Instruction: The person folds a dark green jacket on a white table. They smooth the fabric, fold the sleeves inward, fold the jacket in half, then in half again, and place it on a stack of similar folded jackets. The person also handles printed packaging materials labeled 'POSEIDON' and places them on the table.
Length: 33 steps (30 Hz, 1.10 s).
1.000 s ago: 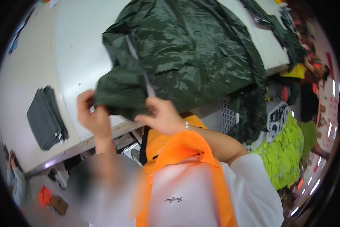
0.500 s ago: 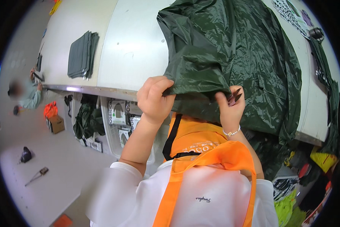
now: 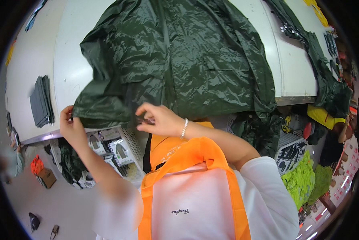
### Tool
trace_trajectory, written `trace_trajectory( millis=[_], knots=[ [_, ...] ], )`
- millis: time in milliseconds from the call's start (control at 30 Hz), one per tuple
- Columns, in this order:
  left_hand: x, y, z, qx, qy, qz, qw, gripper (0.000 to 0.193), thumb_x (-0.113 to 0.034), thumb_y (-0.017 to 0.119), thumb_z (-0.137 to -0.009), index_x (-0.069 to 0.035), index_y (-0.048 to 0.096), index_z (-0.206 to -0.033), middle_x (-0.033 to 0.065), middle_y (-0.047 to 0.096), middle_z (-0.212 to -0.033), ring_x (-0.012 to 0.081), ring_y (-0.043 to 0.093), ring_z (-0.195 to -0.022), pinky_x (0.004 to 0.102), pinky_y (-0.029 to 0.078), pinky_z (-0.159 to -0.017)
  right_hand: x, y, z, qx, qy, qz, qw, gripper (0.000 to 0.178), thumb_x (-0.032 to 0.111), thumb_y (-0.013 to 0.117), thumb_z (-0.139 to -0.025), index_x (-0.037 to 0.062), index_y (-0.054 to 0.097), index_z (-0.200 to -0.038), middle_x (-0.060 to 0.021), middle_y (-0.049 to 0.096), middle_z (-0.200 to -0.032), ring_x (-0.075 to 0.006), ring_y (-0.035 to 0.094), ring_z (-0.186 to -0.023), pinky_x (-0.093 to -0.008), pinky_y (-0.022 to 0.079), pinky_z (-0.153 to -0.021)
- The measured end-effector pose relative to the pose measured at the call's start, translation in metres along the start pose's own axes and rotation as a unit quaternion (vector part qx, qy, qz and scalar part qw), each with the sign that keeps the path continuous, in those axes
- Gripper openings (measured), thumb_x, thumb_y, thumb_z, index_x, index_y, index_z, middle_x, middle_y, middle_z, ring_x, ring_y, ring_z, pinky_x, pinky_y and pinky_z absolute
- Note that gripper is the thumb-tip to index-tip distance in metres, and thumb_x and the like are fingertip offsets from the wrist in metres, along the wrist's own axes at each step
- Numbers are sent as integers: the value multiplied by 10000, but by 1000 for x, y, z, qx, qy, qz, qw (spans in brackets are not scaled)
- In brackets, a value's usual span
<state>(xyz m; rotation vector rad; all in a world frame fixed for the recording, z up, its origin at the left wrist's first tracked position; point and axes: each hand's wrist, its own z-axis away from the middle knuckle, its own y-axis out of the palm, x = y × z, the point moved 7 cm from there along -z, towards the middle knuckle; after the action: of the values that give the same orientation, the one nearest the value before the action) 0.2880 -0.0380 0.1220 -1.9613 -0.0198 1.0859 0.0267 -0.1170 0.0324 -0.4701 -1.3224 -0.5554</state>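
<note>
A shiny dark green rain jacket (image 3: pixel 211 52) is spread over the white table, its lower hem toward me. My left hand (image 3: pixel 72 127) pinches the outer edge of the jacket's left sleeve end between thumb and fingers, at the table's front edge. Close to the other side of that sleeve end, my right hand (image 3: pixel 163 121) is curled, thumb and forefinger apart. A small dark tool, apparently thread snips, shows in part within its fingers; motion blur and the hand hide the rest.
Folded dark green garments (image 3: pixel 41 102) lie stacked at the table's left. Another green garment (image 3: pixel 317 60) hangs over the right end. Below stand a white basket (image 3: pixel 136 154) of packaged clothing and bright yellow-green clothes (image 3: pixel 297 182). A person (image 3: pixel 16 162) is at the far left.
The view has shifted rightward. My left hand has moved left along the sleeve end, drawing its edge out. My right hand has moved left across the jacket's front hem, the small tool still in it.
</note>
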Motion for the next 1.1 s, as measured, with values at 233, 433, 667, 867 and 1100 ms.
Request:
trace_trajectory(
  millis=[233,433,667,867,1100],
  knots=[
    [-48,32,39,286,108,-231,924,701,52,625,-650,-115,462,-1310,145,379,-1406,327,267,-1346,400,211,-1101,-98,-185,91,-350,129,253,893,241,178,457,-937,28,603,-1056,-200,632,-982,-364,606,-912,-398,480,-778],
    [-122,204,117,327,167,-28,930,612,-155,730,-706,-39,484,-1255,171,414,-1358,330,320,-1308,460,266,-1063,-125,-297,140,-406,130,259,867,283,100,444,-935,-9,533,-1181,-180,566,-1147,-304,547,-1078,-354,425,-926],
    [-148,341,208,316,220,-155,910,723,-418,640,-789,-136,349,-1388,91,283,-1463,290,239,-1354,513,166,-1090,-157,-437,169,-413,142,229,870,298,109,460,-931,2,523,-1202,-170,575,-1183,-269,577,-1049,-340,441,-907],
    [-165,336,181,252,204,-126,937,653,-222,682,-751,-124,407,-1335,102,380,-1390,292,384,-1248,457,278,-1024,-94,-392,142,-245,-37,389,887,265,37,565,-820,90,591,-1079,-51,573,-1166,-252,628,-806,-354,512,-667],
    [-183,393,111,229,228,-90,942,256,-168,665,-759,-73,619,-992,85,586,-1037,253,557,-973,371,425,-842,-119,-406,74,-190,-103,410,886,175,130,628,-794,106,617,-967,-77,636,-945,-286,628,-764,-374,492,-631]
  ],
)
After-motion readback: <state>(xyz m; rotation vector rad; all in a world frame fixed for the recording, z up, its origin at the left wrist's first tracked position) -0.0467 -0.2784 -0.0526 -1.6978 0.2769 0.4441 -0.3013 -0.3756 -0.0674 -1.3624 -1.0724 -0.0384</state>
